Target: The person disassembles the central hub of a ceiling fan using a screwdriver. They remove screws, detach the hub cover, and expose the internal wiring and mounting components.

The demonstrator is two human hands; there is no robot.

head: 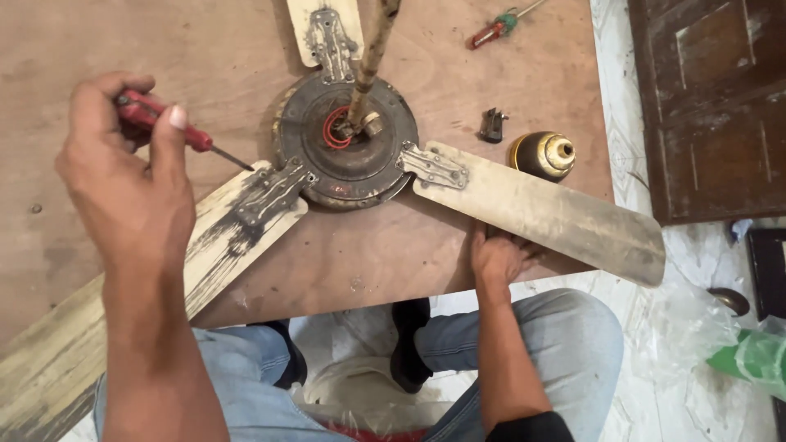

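The left hand (pixel 123 176) is gripping a red-handled screwdriver (pixel 176 131), its tip nearing the metal bracket (pixel 274 192) of a ceiling fan (pixel 348 139) lying on the wooden board (pixel 123 49). The right hand (pixel 499 254) is bracing a blade (pixel 540 209) from beneath, fingers hidden. A green plastic bag (pixel 753 356) is lying crumpled on the floor, contents unclear.

The right hand's (pixel 501 258) fingertips are hidden under the fan blade (pixel 540 214) just above it. The blade (pixel 123 295) below the left hand (pixel 123 176) runs off the bottom-left corner. The red screwdriver's (pixel 164 124) handle end is buried in that fist. The rod (pixel 372 57) above is cut by the top edge.
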